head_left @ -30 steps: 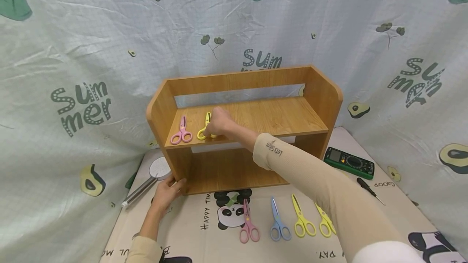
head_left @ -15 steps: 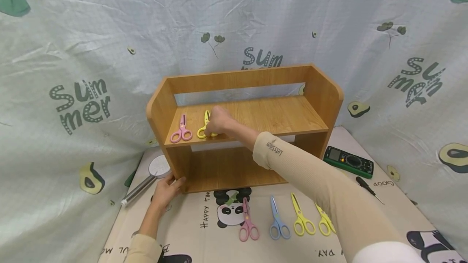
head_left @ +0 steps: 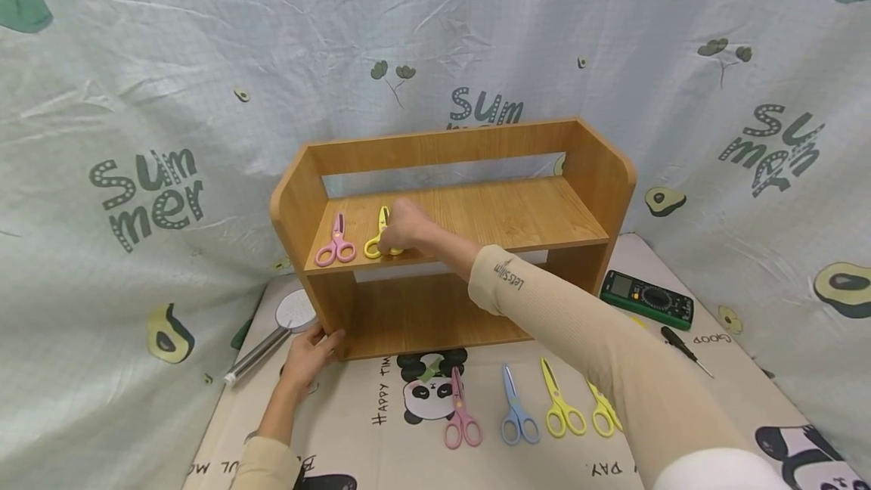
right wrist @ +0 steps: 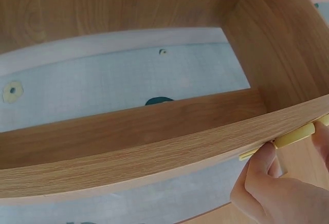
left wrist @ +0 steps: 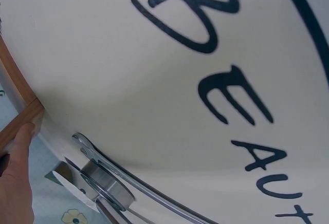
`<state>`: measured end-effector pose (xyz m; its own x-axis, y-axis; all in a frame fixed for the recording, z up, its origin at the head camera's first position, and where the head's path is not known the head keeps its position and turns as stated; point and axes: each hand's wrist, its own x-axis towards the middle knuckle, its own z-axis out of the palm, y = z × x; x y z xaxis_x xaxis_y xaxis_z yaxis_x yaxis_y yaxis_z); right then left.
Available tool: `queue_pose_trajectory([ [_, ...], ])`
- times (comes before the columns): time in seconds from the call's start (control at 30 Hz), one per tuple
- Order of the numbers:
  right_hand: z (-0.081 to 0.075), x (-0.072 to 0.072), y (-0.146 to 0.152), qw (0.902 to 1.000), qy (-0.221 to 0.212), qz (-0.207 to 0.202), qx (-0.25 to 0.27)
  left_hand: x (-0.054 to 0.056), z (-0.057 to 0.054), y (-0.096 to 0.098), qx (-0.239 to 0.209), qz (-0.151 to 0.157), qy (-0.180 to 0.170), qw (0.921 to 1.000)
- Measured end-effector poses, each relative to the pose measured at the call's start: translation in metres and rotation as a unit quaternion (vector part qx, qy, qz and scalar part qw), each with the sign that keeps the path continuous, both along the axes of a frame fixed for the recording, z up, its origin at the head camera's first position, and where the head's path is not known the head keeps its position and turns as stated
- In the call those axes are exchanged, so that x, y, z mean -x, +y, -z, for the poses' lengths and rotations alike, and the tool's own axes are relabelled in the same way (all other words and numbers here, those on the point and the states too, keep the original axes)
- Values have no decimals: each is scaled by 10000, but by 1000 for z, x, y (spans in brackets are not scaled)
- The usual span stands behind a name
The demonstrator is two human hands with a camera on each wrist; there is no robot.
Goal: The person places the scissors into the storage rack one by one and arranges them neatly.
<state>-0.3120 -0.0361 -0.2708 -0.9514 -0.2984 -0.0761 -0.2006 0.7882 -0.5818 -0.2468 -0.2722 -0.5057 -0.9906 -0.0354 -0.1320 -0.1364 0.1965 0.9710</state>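
On the upper board of a wooden shelf unit [head_left: 510,206], my right hand [head_left: 407,225] pinches the handles of yellow scissors [head_left: 373,247]. Their blades point toward the back. In the right wrist view, the fingertips of that hand [right wrist: 280,190] are on the yellow handle [right wrist: 295,136] at the board's front edge. Pink scissors [head_left: 334,246] lie to the left on the same board. My left hand [head_left: 309,358] grips the unit's lower left front corner, thumb in front, the other fingers mostly hidden. The left wrist view shows a finger [left wrist: 21,149] along the wood [left wrist: 20,124].
On the table in front lie pink scissors [head_left: 460,414], blue scissors [head_left: 515,408] and two yellow pairs [head_left: 559,403], one partly behind my right sleeve. A green multimeter [head_left: 649,299] and a screwdriver [head_left: 683,348] lie right. Left stands a round-headed metal utensil [head_left: 261,352].
Both hands stay in place, the right on the yellow scissors and the left at the corner. Only a slight shift of the head view shows.
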Motion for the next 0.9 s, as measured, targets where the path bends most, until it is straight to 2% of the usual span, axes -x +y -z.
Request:
queue_pose_trajectory([
  [0.3, -1, -4, 2, 9975, -284, -7, 653, 1, -1, 1, -15, -4, -19, 10000],
  [0.6, -4, -8, 6, 9948, -420, -127, 916, 0, 0, 1, 33, 2, 15, 10000],
  [0.77, -10, -14, 11, 9954, -313, -268, 871, 1, 1, 1, 37, -10, 10, 10000],
  [0.9, -12, -26, 20, 9929, -90, -664, 981, 1, 1, 0, 50, -21, -22, 10000],
])
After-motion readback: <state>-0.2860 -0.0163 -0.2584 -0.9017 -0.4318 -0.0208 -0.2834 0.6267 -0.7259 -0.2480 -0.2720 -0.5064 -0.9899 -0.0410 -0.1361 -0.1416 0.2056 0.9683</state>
